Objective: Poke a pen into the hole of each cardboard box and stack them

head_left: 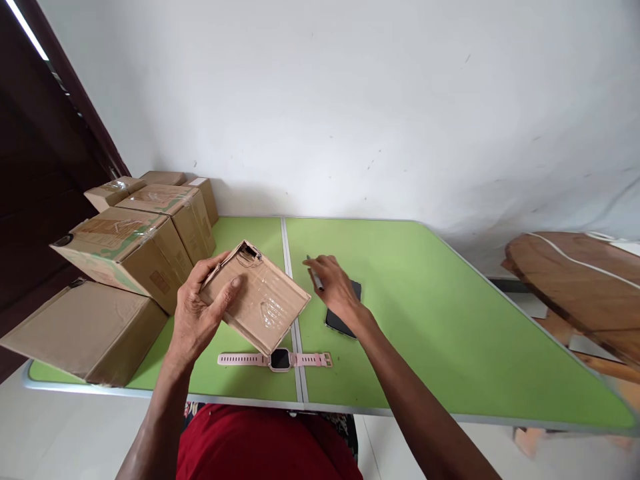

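Fingers of left hand clasp cardboard box; right hand pinches pen.

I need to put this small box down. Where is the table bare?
The green table is bare right of the phone, out to its far and right edges. The left end is crowded with stacked cartons; the pink watch lies along the near edge.

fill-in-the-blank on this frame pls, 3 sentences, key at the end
1. The left hand holds a small taped ____ box tilted above the table.
2. The right hand holds a pen over a black ____ lying on the green table.
3. The pink smartwatch lies flat, strap stretched out, near the table's ____ edge.

Missing words: cardboard; phone; front
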A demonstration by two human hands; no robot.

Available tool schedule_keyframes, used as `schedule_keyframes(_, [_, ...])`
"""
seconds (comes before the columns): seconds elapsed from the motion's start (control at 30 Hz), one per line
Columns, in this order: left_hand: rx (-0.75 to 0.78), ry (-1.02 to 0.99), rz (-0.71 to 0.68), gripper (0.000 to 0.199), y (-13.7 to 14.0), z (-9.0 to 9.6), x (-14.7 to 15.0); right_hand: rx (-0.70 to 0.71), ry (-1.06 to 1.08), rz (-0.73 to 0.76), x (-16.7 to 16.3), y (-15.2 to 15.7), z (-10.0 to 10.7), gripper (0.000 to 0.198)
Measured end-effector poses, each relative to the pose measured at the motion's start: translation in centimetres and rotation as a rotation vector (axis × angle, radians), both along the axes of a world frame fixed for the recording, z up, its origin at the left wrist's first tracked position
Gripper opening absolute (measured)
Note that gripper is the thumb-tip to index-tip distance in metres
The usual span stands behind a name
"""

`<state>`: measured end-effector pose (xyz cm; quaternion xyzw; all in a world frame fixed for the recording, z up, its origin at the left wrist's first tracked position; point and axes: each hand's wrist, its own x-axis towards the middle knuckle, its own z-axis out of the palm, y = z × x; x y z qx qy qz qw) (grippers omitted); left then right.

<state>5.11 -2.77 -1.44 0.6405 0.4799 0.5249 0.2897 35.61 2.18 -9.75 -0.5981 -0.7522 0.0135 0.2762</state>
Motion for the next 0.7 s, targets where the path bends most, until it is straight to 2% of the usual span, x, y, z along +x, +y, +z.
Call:
schedule_keyframes(0.2, [0.016,0.042,0.009,0.049,0.0,0.2,-0.2,-0.277,-0.279,0.099,-3.1,0.8,-2.1,0.024])
schedule_keyframes(0.33, [0.021,0.055,0.017,0.048,0.0,0.3,-0.2,-0.362,-0.355,0.109,-4.7,0.3,-2.7,0.028])
schedule_keyframes(0.43, [0.027,0.066,0.003,0.05,-0.1,0.4,0.1,-0.395,-0.344,0.071,-5.2,-0.2,-2.0,0.027])
schedule_keyframes(0.57, [0.049,0.098,-0.003,0.051,-0.2,0.5,0.5,-0.424,-0.261,-0.096,-4.1,-2.0,0.1,0.048])
schedule_keyframes(0.7, [0.07,0.108,0.0,0.051,-0.3,0.5,0.7,-0.513,-0.162,-0.481,-2.4,-5.7,1.3,0.062])
